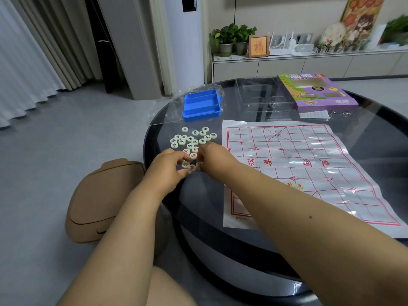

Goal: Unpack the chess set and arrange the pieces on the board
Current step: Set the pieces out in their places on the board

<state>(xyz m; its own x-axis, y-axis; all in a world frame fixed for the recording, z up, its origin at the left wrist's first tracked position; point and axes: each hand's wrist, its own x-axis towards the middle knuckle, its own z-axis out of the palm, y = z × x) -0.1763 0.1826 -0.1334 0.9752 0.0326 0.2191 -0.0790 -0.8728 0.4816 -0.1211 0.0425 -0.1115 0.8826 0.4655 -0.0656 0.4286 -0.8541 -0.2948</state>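
Partly hidden, both hands' curled fingers, left hand [166,166] and right hand [213,156], pinch red-marked pieces [192,156]; exact grip unclear.

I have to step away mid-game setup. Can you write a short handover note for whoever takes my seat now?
Left hand and right hand: both picking at the loose pieces heaped on the table left of the board; exact grips are unclear.
Blue tray sits emptied behind the heap; purple box at the far side.
Done: unpacked, board spread, two red pieces placed near its front edge.
Left: place all the rest.
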